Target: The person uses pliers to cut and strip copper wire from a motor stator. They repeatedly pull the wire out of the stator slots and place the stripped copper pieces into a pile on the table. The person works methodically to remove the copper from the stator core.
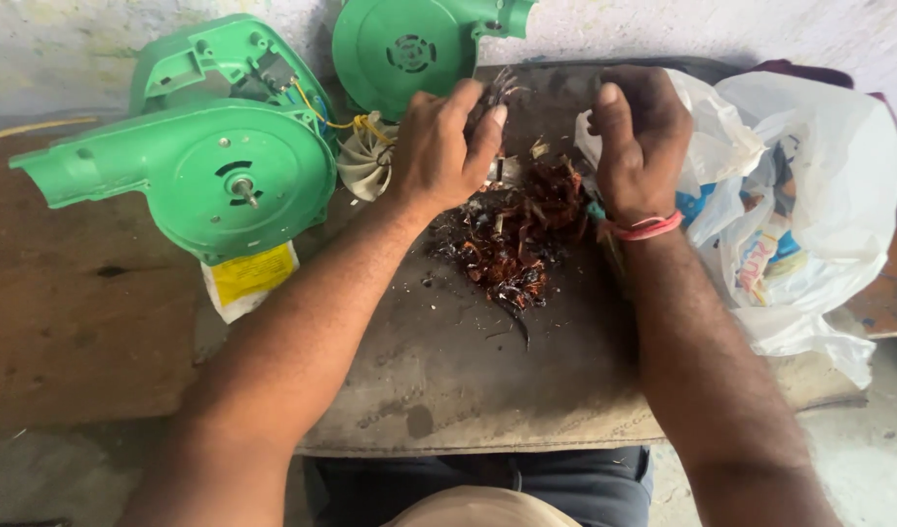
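Observation:
My left hand (pixel 446 146) is closed around a dark bundle of burnt wire ends (pixel 502 86) that sticks up above its fingers. My right hand (pixel 638 137), with red bands at the wrist, is curled into a loose fist just to the right; what it grips is hidden. Below and between the two hands lies a heap of reddish-brown copper wire scraps (pixel 521 239) on a dark worn board (pixel 468 381).
A green blower housing (pixel 209 171) with a bare shaft lies at the left, a second green shell (pixel 404 49) behind it, and a white fan impeller (pixel 365 161) between. A yellow-and-white packet (pixel 245 278) sits under the housing. A white plastic bag (pixel 809 195) bulges at the right.

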